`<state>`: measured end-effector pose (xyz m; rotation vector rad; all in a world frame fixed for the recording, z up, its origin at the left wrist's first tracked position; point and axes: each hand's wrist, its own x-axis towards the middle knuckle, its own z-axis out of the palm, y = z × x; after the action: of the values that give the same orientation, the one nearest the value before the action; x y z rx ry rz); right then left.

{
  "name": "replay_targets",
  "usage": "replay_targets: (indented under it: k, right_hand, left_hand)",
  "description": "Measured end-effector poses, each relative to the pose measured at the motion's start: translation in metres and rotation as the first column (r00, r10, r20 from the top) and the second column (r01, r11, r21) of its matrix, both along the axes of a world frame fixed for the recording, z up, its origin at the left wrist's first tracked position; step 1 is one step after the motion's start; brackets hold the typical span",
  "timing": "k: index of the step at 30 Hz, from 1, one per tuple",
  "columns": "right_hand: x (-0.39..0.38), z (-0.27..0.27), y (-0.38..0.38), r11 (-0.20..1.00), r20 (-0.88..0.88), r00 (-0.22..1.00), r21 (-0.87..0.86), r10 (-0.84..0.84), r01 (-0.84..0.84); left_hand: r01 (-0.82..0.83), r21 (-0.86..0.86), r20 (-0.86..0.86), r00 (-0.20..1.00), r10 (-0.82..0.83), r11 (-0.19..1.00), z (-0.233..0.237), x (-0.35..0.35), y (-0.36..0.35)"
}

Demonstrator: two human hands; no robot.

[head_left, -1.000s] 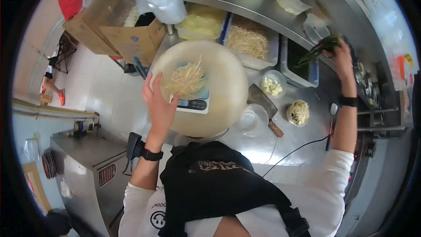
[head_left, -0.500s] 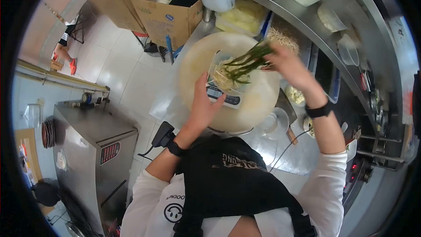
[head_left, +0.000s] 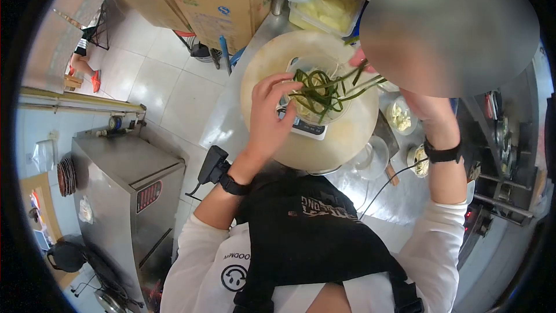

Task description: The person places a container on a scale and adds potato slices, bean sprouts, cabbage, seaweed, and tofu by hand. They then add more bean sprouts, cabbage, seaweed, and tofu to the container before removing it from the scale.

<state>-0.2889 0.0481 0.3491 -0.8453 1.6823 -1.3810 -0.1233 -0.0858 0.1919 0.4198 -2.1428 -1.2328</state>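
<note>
Long green chives (head_left: 321, 90) lie tangled in a clear plastic bowl (head_left: 336, 117), which stands on a small kitchen scale (head_left: 310, 128). Under the scale is a thick round chopping board (head_left: 347, 148). My left hand (head_left: 271, 110) is at the bowl's left side, fingers curved over the rim by the chives and thumb apart, gripping nothing visible. To the right, my right hand (head_left: 431, 110) has chive strands running from its fingertips to the bowl. A grey blurred patch covers much of that hand.
A tub of pale yellow food (head_left: 327, 8) stands behind the board. To the right are a small bowl of chopped pale pieces (head_left: 399, 115), a clear lidlike dish (head_left: 376, 156) and a wooden handle (head_left: 392, 175). Cardboard boxes (head_left: 220, 17) stand back left; a steel cabinet (head_left: 124, 168) stands left.
The chives have come down into the bowl, over the bean sprouts seen before. My right hand has moved right, and my left fingers have come up over the rim.
</note>
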Motion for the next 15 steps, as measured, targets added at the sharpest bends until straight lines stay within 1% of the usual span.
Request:
replay_targets:
  k: [2, 4, 6, 8, 9, 11, 13, 14, 15]
  right_hand:
    - [-0.006, 0.008, 0.008, 0.977, 0.051, 0.994, -0.189, -0.093, 0.101]
    - [-0.012, 0.023, 0.017, 0.96, 0.082, 0.997, -0.278, -0.012, 0.034]
    - [-0.024, 0.032, 0.035, 0.938, 0.07, 0.997, -0.346, 0.029, -0.003]
    - [-0.038, 0.043, 0.058, 0.939, 0.09, 0.996, -0.344, 0.028, 0.005]
    - [-0.049, 0.046, 0.072, 0.941, 0.069, 0.998, -0.339, 0.001, 0.022]
    - [-0.071, 0.052, 0.108, 0.945, 0.024, 0.998, -0.32, -0.06, 0.064]
    - [-0.091, 0.05, 0.144, 0.916, 0.029, 0.959, -0.288, -0.283, 0.279]
    - [-0.104, 0.048, 0.165, 0.912, 0.019, 0.954, -0.287, -0.299, 0.292]
    - [-0.117, 0.045, 0.187, 0.903, -0.037, 0.933, -0.267, -0.359, 0.337]
  left_hand:
    - [0.033, -0.137, -0.001, 0.999, -0.033, 0.99, 0.004, -0.006, 0.0]
    - [0.052, -0.162, 0.016, 0.999, -0.05, 0.985, 0.006, -0.01, 0.001]
    - [0.075, -0.191, 0.026, 0.997, -0.071, 0.979, 0.008, -0.014, 0.002]
    - [0.212, -0.257, 0.103, 0.976, -0.192, 0.943, 0.009, -0.016, 0.007]
    - [0.228, -0.253, 0.088, 0.973, -0.212, 0.94, 0.006, -0.018, 0.01]
    - [0.138, -0.106, 0.029, 0.99, -0.136, 0.985, 0.001, -0.02, 0.015]
    - [0.04, -0.124, 0.015, 0.999, -0.039, 0.991, 0.01, -0.017, 0.017]
    - [0.028, -0.103, 0.029, 0.999, -0.025, 0.994, 0.009, -0.013, 0.017]
    - [0.012, -0.083, 0.044, 0.999, -0.008, 0.997, 0.009, -0.008, 0.017]
